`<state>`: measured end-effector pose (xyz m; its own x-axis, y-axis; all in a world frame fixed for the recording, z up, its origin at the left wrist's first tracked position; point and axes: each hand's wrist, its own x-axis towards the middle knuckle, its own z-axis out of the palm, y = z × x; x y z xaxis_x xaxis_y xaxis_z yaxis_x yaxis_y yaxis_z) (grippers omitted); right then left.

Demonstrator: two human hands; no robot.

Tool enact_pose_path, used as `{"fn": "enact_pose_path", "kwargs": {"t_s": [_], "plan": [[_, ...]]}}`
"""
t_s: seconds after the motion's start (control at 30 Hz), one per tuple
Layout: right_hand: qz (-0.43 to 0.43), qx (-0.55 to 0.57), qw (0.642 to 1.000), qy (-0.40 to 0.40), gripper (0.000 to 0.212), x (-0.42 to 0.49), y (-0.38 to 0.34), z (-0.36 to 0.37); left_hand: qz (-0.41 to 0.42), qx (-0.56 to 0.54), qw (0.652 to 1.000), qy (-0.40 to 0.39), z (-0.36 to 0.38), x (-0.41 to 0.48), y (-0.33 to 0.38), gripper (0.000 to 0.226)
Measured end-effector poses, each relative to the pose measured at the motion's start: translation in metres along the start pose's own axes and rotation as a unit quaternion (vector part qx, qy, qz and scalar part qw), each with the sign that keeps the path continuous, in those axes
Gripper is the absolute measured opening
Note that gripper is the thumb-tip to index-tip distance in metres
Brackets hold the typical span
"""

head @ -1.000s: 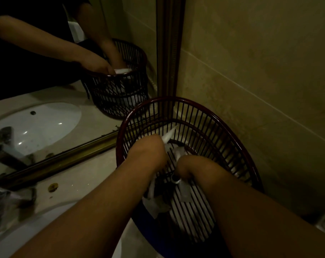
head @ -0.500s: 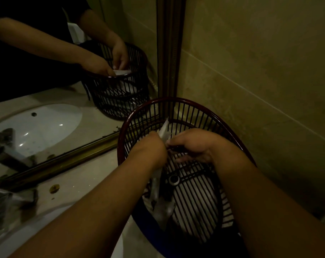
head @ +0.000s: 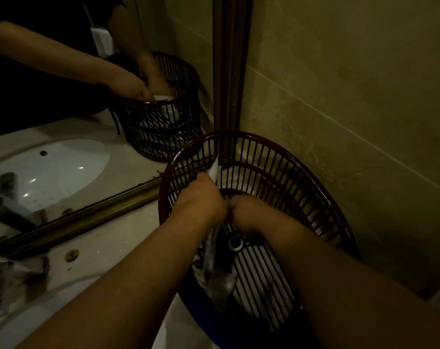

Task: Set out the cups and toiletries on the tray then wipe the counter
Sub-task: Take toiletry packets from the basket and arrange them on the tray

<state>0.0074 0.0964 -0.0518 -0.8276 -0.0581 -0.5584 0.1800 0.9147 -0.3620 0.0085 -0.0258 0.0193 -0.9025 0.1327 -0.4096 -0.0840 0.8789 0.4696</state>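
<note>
On the left we see the sink (head: 2, 321) and the mirror (head: 63, 122) over the counter (head: 108, 243). Next comes our left hand (head: 201, 200), shut tight on a white packet (head: 214, 170) inside the basket (head: 302, 162). Our right hand (head: 249, 210) touches it, curled in a blurry fist; we cannot tell what it holds. More packets (head: 219, 280) lie in the basket.

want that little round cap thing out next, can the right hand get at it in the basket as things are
Probably yes. The round cap lies uncovered on the basket floor, just below the right hand, which is already inside. The left hand and its white packet sit beside, not over it.
</note>
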Motion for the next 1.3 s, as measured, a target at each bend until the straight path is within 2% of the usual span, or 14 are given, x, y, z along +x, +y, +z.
{"fn": "enact_pose_path", "kwargs": {"t_s": [0.07, 0.13, 0.37, 0.5, 0.57, 0.63, 0.73, 0.9, 1.07, 1.1, 1.13, 1.2, 1.23, 1.3], "plan": [[-0.023, -0.113, 0.985, -0.13, 0.044, 0.004, -0.003, 0.019, -0.009, -0.01, 1.0, 0.012, 0.001, -0.001, 0.0, 0.071], [-0.032, -0.166, 0.965, -0.201, 0.055, 0.008, -0.006, 0.032, -0.005, 0.013, 1.0, 0.022, 0.0, -0.001, -0.001, 0.067], [0.022, -0.088, 0.987, -0.131, 0.038, 0.001, -0.013, 0.027, -0.011, 0.001, 1.0, -0.005, -0.009, 0.004, 0.001, 0.065], [0.07, 0.111, 0.989, -0.061, 0.038, -0.001, -0.008, -0.006, -0.038, -0.022, 0.999, -0.021, -0.009, 0.003, -0.001, 0.067], [0.07, 0.301, 0.95, -0.042, 0.022, -0.009, 0.001, -0.023, -0.047, -0.022, 0.998, -0.021, -0.008, 0.004, 0.0, 0.061], [0.042, 0.496, 0.865, -0.061, 0.02, -0.018, 0.013, -0.034, -0.041, -0.006, 0.999, -0.025, -0.007, 0.005, 0.001, 0.051], [0.003, 0.625, 0.772, -0.117, 0.024, -0.02, 0.022, -0.034, -0.035, -0.009, 0.999, -0.02, -0.004, 0.005, 0.003, 0.057], [-0.003, 0.659, 0.737, -0.148, 0.023, -0.016, 0.022, -0.025, -0.045, -0.062, 0.997, -0.025, -0.002, 0.008, 0.001, 0.066], [-0.027, 0.721, 0.682, -0.115, 0.027, -0.013, 0.023, -0.032, -0.042, -0.131, 0.99, -0.027, -0.005, 0.011, -0.001, 0.074], [-0.012, 0.708, 0.701, -0.087, 0.027, -0.012, 0.02, -0.031, -0.041, -0.127, 0.991, -0.019, -0.004, 0.012, -0.002, 0.072], [0.018, 0.648, 0.761, -0.04, 0.025, -0.008, 0.018, -0.029, -0.042, -0.119, 0.992, -0.01, -0.004, 0.012, -0.003, 0.07], [0.072, 0.323, 0.943, 0.036, 0.023, -0.006, 0.013, -0.021, -0.048, -0.108, 0.993, 0.006, -0.004, 0.013, -0.003, 0.066], [0.06, 0.136, 0.989, 0.024, 0.03, -0.006, 0.012, -0.013, -0.049, -0.107, 0.993, 0.009, -0.004, 0.013, -0.003, 0.066], [0.041, -0.071, 0.994, -0.065, 0.051, -0.009, 0.009, 0.007, -0.046, -0.096, 0.994, 0.004, -0.004, 0.012, -0.003, 0.067]]}}
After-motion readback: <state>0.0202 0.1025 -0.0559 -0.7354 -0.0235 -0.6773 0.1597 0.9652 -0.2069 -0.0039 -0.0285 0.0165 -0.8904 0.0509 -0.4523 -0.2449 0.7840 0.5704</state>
